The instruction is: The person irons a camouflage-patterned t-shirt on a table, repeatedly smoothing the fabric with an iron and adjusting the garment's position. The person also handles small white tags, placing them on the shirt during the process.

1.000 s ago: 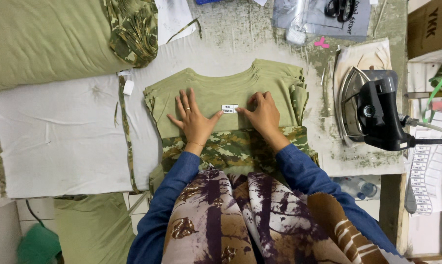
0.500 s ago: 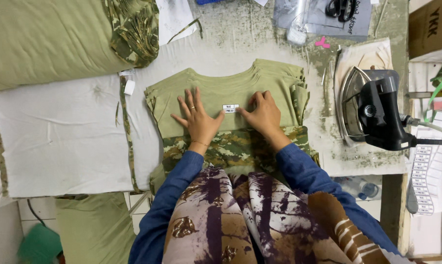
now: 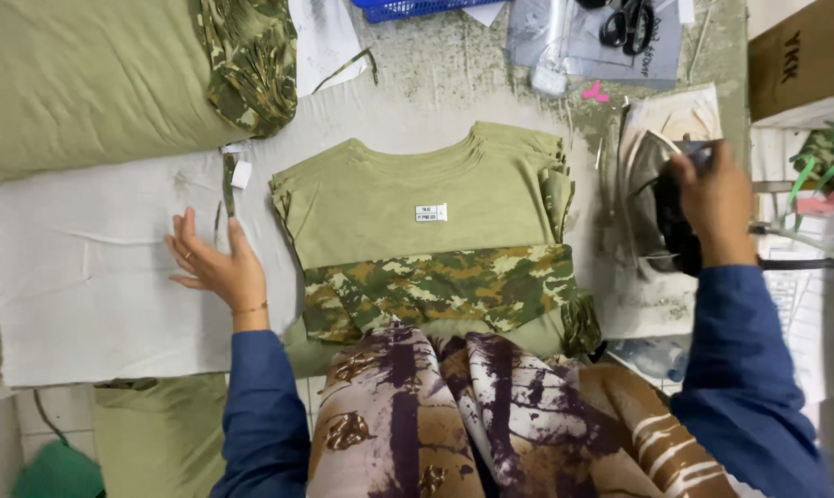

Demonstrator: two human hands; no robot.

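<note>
A stack of folded olive shirts [image 3: 408,207] lies in the middle of the white padded work surface [image 3: 76,304], directly in front of the person, with a small white label [image 3: 431,213] on the top shirt and a camouflage panel [image 3: 440,288] across its near edge. Neither hand touches the stack. The left hand [image 3: 212,263] rests flat on the padding just left of it, palm down, fingers spread and pointing away to the left. The right hand [image 3: 712,207] is well to the right, fingers curled shut around the dark handle of an iron [image 3: 661,198], which sits on a stained white cloth [image 3: 652,304]. Beyond the left hand lies a large piece of olive fabric [image 3: 76,78] with a bunched camouflage piece [image 3: 251,65] at its edge. At the far side, scissors [image 3: 625,23] lie on a clear plastic bag [image 3: 565,37], and a brown cardboard box [image 3: 800,60] stands in the far right corner.
</note>
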